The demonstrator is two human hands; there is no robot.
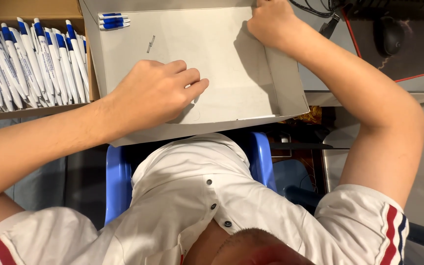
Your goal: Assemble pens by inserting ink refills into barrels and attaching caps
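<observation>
At the far left a brown cardboard box (35, 114) sits open, packed with a row of white pens with blue clips (30, 64), slim smooth plastic barrels leaning side by side against each other. Just right of it lies a wide, shallow grey cardboard tray (251, 93), matte and flat-bottomed with low folded walls, its near edge over the person's lap. In its far left corner three more white-and-blue pens (114, 21) lie stacked parallel, and a small thin metal spring (150, 44) rests alone on the tray floor a little below them.

The left hand (155, 93) lies knuckles-up on the tray floor near its front wall, fingers curled loosely inward with the tips pressed to the cardboard; whether they pinch something small underneath cannot be told. The right hand (271, 22) is at the tray's far right corner, fingers folded over and gripping the upright wall there.

Below the tray are a blue plastic chair (116, 181) and a white buttoned shirt (192, 196) with red and navy stripes at the sleeve hem. At the upper right a black computer mouse (392, 35) sits on a dark mat with a red edge (418, 59), with black cables (320, 10) beside it.
</observation>
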